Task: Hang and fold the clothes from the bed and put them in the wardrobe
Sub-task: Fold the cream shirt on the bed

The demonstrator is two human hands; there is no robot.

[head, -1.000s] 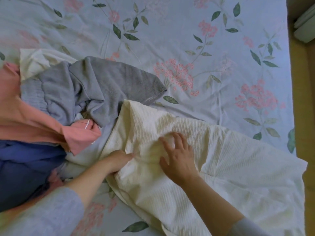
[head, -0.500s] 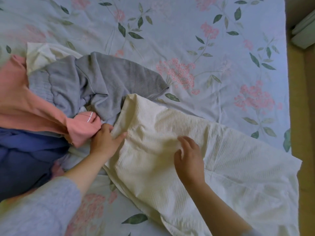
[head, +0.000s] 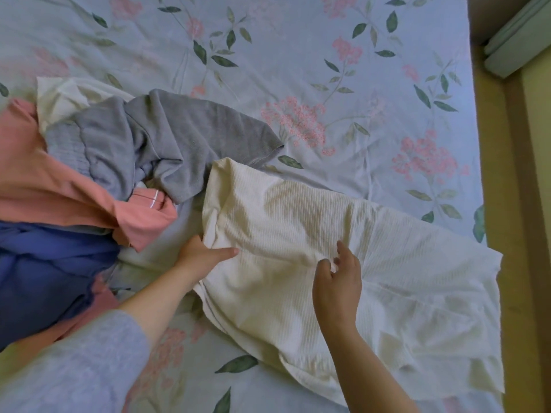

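Observation:
A cream ribbed garment lies spread across the flowered bed sheet, reaching to the bed's right edge. My left hand holds its left edge, thumb on top of the cloth and fingers tucked under. My right hand hovers on the middle of the garment, fingers loosely curled, thumb and fingertips touching a raised fold. A pile of other clothes sits at the left: a grey top, a pink garment, a dark blue one and a white piece.
The bed's right edge runs down the frame beside a yellowish wooden floor. A pale green object lies at the top right corner. The upper part of the sheet bears no clothes.
My left hand has slid from beside the pink garment onto the cream garment's left edge and taken hold of it. My right hand has lifted slightly and curled. The garment's top has bunched up.

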